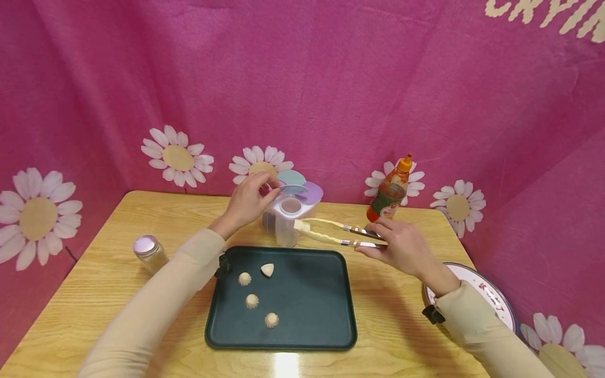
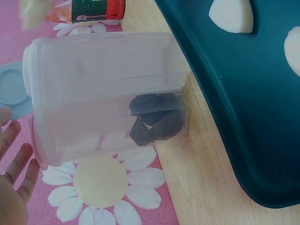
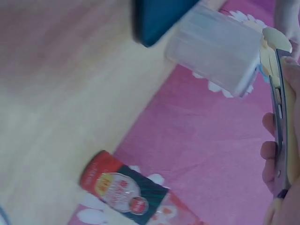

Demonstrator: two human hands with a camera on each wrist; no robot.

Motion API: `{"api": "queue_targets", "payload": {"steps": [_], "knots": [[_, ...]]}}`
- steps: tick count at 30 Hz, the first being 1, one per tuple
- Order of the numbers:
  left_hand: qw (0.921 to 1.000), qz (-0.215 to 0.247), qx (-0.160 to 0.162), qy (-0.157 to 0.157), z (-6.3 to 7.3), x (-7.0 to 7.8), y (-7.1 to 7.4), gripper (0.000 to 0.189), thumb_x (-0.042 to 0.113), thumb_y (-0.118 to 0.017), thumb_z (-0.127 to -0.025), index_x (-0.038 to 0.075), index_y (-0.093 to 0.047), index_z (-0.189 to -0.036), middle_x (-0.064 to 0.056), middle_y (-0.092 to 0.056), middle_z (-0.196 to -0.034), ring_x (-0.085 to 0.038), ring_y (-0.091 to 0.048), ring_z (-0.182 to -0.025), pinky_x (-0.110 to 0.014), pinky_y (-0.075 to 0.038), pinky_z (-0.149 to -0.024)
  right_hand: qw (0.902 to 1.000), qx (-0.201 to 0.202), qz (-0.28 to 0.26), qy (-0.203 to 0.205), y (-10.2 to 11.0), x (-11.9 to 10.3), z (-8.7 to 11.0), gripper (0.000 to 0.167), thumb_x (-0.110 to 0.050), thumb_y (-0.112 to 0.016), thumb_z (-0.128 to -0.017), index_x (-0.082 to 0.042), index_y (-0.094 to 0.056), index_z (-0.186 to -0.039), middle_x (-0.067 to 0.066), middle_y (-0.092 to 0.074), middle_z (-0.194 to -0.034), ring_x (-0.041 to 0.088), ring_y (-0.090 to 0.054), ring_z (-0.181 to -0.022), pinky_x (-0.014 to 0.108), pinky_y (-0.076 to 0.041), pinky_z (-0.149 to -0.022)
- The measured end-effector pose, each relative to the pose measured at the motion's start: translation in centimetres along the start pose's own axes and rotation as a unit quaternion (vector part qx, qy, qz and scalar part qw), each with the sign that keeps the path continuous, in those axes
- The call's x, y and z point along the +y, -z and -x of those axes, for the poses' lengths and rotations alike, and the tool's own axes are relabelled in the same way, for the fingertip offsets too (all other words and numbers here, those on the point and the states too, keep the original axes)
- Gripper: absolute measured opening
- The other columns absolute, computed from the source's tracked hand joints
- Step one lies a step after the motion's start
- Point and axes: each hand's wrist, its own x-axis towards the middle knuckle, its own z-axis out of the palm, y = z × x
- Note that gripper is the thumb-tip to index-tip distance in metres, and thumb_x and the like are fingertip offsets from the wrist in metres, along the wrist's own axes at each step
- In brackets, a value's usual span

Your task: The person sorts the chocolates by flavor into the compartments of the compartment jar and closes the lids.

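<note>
My left hand (image 1: 250, 198) pinches the edge of a raised blue flip lid (image 1: 294, 189) on a clear divided container (image 1: 287, 231); its other fingers are spread in the left wrist view. An uncovered round opening shows in the container's top. Several dark chunks (image 2: 159, 117) lie at the bottom of one compartment. My right hand (image 1: 402, 247) grips tongs (image 1: 326, 238) with cream tips and dark-and-silver handles. Between the tips is a small off-white piece (image 1: 301, 226), close in front of the container, near the opening.
A dark green tray (image 1: 312, 299) in front bears three fluted cream pieces (image 1: 252, 301) and a whitish wedge (image 1: 267, 270). A lilac-lidded jar (image 1: 150, 253) stands left, a red sauce bottle (image 1: 389, 193) back right, a white plate (image 1: 491, 294) right. Pink cloth (image 1: 302, 94) hangs behind.
</note>
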Motion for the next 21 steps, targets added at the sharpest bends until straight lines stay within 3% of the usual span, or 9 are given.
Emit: {"api": "queue_targets", "payload": {"steps": [11, 21], "knots": [[1.0, -0.004, -0.002, -0.003, 0.0, -0.1, -0.1, 0.014, 0.016, -0.073, -0.1, 0.01, -0.069, -0.111, -0.009, -0.071, -0.108, -0.026, -0.062, -0.099, -0.038, -0.057, -0.086, 0.9998, 0.004, 0.017, -0.009, -0.1, 1.1, -4.3, 0.083, -0.08, -0.041, -0.096, -0.006, -0.078, -0.098, 0.004, -0.065, -0.077, 0.01, -0.05, -0.054, 0.024, -0.036, -0.047], [1.0, -0.002, -0.001, -0.004, 0.1, -0.1, 0.0, 0.015, 0.016, -0.073, -0.099, 0.01, -0.07, -0.113, -0.009, -0.071, -0.109, -0.026, -0.062, -0.1, -0.038, -0.057, -0.084, 0.9998, -0.008, 0.008, -0.016, 0.0, 0.7, -4.9, 0.087, -0.084, -0.04, -0.093, -0.006, -0.079, -0.101, 0.004, -0.067, -0.08, 0.009, -0.045, -0.052, 0.021, -0.028, -0.047]]}}
